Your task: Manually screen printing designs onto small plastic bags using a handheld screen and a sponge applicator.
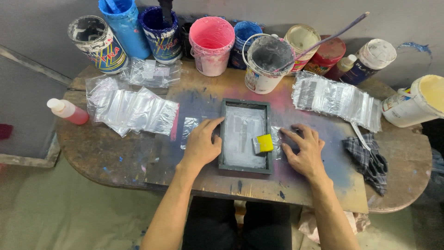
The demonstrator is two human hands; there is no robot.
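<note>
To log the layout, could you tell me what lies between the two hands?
In the head view, the dark-framed screen lies between left hand and right hand, with a yellow-handled squeegee inside.

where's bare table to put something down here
Bare wood shows on the round wooden table left front, below the clear plastic bags, and right front past the checked cloth. The back row of paint buckets is crowded.

A framed screen (244,135) lay at the centre of the worktop (115,153), a small squeegee (263,143) resting in its lower right corner. Plastic bags lay in two piles — one (132,110) left of the frame, one (335,98) to its upper right. Paint tubs (212,45) lined the top edge; scissors (372,150) lay on a cloth (358,147) at right.
</note>
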